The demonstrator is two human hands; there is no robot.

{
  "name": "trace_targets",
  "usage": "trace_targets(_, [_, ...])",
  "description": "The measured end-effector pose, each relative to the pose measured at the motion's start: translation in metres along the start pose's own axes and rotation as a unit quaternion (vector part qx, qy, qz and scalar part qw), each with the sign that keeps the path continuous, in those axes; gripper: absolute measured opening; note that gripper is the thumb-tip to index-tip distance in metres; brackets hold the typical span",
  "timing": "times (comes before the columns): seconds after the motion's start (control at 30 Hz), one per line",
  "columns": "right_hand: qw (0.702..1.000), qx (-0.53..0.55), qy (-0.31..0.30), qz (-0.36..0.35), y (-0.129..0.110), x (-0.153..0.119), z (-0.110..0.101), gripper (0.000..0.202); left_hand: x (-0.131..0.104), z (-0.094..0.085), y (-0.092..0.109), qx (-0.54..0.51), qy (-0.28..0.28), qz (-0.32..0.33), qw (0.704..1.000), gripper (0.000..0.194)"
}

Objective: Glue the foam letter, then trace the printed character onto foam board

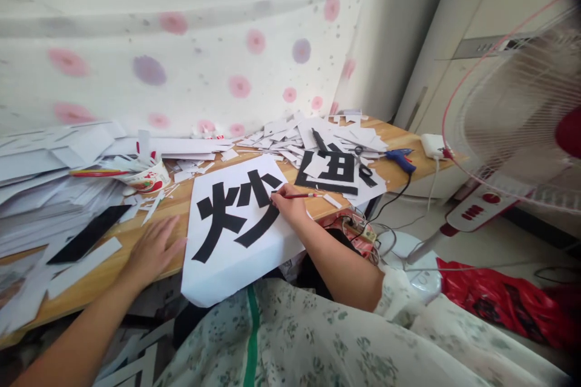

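A large white sheet (pixel 204 278) bearing a bold black character (pixel 222 211) lies before me, its near part bending down over the table's front edge. My right hand (pixel 290 202) rests on the character's right side, its fingers closed around a slim red pen-like tool (pixel 302 195). The tool's far end points right; its working tip is hidden by my fingers. My left hand (pixel 154 248) lies flat on the wooden table just left of the sheet, fingers spread and holding nothing. Beyond my right hand sits another black cut-out character (pixel 331 172) with white scraps on it.
Black-handled scissors (pixel 363 166) and a blue glue gun (pixel 402 159) lie at the right. Paper scraps (pixel 285 133) cover the back. At left are a tub of strips (pixel 149 178), paper stacks (pixel 27 205) and a black phone-like slab (pixel 88 234). A fan (pixel 512 103) stands right.
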State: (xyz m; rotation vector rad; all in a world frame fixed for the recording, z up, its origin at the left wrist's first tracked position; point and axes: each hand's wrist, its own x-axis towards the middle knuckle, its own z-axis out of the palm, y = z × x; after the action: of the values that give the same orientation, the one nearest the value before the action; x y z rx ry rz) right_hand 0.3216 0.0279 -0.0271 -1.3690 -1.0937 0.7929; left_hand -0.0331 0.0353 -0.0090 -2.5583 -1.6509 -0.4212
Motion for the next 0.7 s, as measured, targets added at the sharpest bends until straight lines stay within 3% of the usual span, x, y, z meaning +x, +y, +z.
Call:
trace_targets(0.33, [0.999, 0.030, -0.012, -0.013, -0.002, -0.005, -0.002, 0.016, -0.004, -0.003, 0.005, 0.038, 0.022, -0.002, 0.999, 0.053])
trace_targets(0.7, [0.998, 0.055, -0.024, 0.014, 0.001, -0.003, 0.001, 0.015, -0.012, 0.003, 0.004, 0.041, 0.025, -0.055, 0.997, 0.062])
